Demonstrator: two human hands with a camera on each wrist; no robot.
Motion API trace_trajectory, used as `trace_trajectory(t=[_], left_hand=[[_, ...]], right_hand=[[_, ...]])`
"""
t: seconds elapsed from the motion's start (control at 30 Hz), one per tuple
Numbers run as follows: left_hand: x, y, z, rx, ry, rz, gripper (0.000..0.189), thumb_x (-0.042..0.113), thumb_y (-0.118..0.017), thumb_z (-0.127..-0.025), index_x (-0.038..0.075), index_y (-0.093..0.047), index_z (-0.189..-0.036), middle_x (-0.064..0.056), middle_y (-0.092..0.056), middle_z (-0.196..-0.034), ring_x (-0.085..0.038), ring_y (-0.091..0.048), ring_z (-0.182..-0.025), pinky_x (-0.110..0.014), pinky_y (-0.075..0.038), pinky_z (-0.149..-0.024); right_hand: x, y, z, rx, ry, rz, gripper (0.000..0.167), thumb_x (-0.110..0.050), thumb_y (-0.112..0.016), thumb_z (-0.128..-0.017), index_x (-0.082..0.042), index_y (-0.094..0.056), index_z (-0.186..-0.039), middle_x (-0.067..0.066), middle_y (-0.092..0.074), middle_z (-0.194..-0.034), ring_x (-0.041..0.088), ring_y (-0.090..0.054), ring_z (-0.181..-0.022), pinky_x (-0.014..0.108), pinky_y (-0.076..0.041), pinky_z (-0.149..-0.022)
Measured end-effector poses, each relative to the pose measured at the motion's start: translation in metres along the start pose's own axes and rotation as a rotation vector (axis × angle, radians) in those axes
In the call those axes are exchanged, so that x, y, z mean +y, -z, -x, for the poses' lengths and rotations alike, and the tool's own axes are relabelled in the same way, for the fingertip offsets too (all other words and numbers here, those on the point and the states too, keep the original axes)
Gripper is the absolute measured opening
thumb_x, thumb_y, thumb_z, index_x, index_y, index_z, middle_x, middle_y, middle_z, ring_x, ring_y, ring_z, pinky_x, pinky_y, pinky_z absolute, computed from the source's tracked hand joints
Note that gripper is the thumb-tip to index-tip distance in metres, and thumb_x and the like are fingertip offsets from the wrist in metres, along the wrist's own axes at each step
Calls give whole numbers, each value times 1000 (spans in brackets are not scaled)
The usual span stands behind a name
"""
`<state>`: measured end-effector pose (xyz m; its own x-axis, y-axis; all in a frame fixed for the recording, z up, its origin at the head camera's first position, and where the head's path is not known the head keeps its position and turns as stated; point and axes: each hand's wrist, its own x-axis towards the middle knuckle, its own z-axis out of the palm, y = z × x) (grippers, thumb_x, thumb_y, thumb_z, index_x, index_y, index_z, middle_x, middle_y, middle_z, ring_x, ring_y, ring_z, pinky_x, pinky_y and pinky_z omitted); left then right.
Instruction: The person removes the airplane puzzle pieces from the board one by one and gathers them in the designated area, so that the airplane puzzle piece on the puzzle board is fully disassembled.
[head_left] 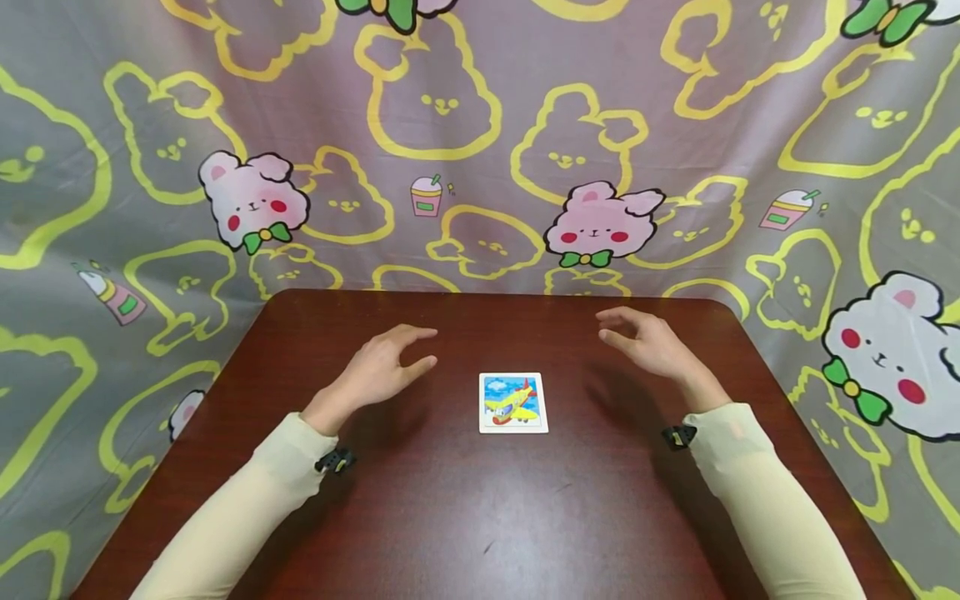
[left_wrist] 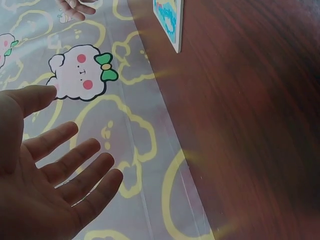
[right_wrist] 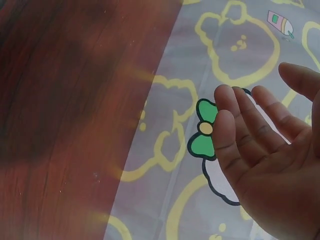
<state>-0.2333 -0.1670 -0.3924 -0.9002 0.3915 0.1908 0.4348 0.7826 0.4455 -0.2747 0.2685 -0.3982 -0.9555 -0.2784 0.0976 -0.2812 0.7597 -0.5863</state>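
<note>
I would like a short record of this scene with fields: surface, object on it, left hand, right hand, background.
surface: dark brown wooden table
object: small square picture card showing a yellow airplane, lying flat near the table's middle
left hand: left hand raised above the table, to the left of the card, fingers relaxed and spread, holding nothing
right hand: right hand raised to the right of the card, fingers relaxed, holding nothing
background: grey cloth with yellow rabbit outlines and pink rabbits

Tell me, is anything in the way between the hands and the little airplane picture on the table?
Nothing visible is. The airplane picture card lies flat on the brown table, with the left hand and right hand held open above the table on either side. Only bare tabletop lies between them.
</note>
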Motion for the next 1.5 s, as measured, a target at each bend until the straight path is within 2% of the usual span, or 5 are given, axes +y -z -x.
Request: trace_trajectory(t=[0.37, 0.57, 0.77, 1.0, 1.5], left_hand=[[2, -7, 1, 27, -63, -6, 47, 36, -68, -94, 15, -62, -135, -7, -64, -134, -28, -60, -127, -50, -49, -104], [8, -10, 3, 7, -62, 5, 48, 38, -68, -94, 16, -61, -136, -6, -63, -135, -27, -60, -126, -50, -49, -104], [12, -16, 5, 11, -68, -1, 48, 38, -68, -94, 16, -61, -136, -6, -63, -134, -26, -61, -124, -50, -51, -102], [16, -23, 9, 0, -73, 1, 47, 36, -69, -93, 17, -62, -136, -5, -64, -133, -25, -63, -121, -49, -53, -99], [19, -41, 11, -5, -106, -13, 43, 36, -69, -93, 19, -65, -132, -2, -66, -129, -21, -64, -118, -46, -55, -96]], right_hand=[[-2, -12, -7, -32, 5, -47, 39, -38, -61, -98, -19, -61, -133, 7, -69, -124, 26, -63, -112, 48, -51, -93], [-6, -15, -9, -39, 16, -53, 38, -35, -62, -98, -18, -61, -132, 6, -70, -123, 25, -63, -112, 45, -50, -91], [-11, -19, -11, -41, 32, -69, 36, -32, -64, -97, -17, -62, -130, 7, -70, -122, 25, -63, -115, 49, -49, -97], [-14, -28, -13, -47, 46, -60, 34, -33, -64, -97, -19, -64, -129, 4, -71, -120, 23, -65, -111, 43, -51, -90], [-22, -46, -17, -64, 83, -93, 34, -30, -64, -97, -15, -65, -127, 6, -72, -119, 24, -65, -111, 47, -51, -93]])
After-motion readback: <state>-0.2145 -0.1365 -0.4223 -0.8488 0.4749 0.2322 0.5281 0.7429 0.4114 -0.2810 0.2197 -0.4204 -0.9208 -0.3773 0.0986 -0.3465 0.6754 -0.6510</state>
